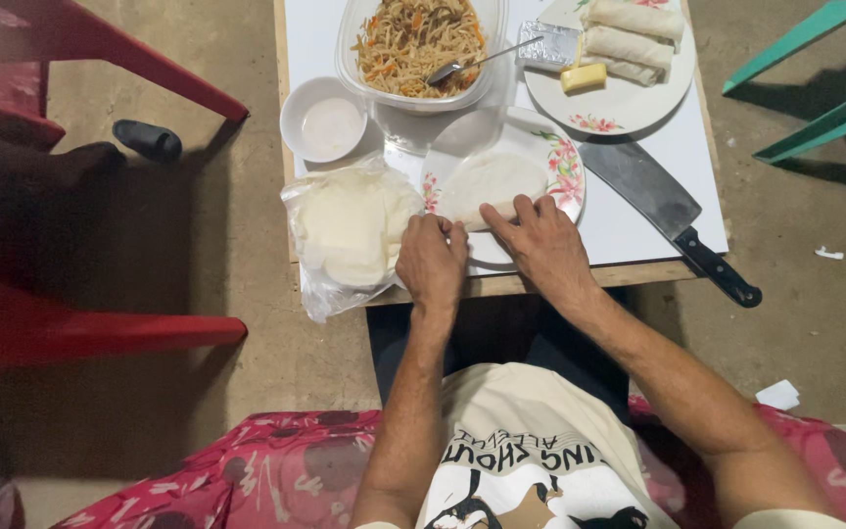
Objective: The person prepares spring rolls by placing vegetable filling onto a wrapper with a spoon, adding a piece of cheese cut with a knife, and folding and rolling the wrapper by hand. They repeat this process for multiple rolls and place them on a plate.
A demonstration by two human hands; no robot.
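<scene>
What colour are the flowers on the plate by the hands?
Pink with green leaves, along the rim of the white plate. The head view shows them best.

- Two bare hands: left hand point(432, 261), right hand point(543, 245)
- Two flowered white plates point(562, 168) point(629, 106)
- Three rolled pale wrappers point(631, 37)
- One steel cleaver point(666, 217)
- One small round white bowl point(324, 119)
- One clear tub of noodles point(421, 44)

Lighting: bright, from above; strongest beyond the fingertips, where the white table point(638, 220) nears overexposure. Glare: a sheen on the plastic bag point(330, 284) left of the fingers. Shadows: heavy and dark far left of the fingers, under the red chair point(70, 328). Focus: sharp centrally; edges slightly stretched and softened.
</scene>
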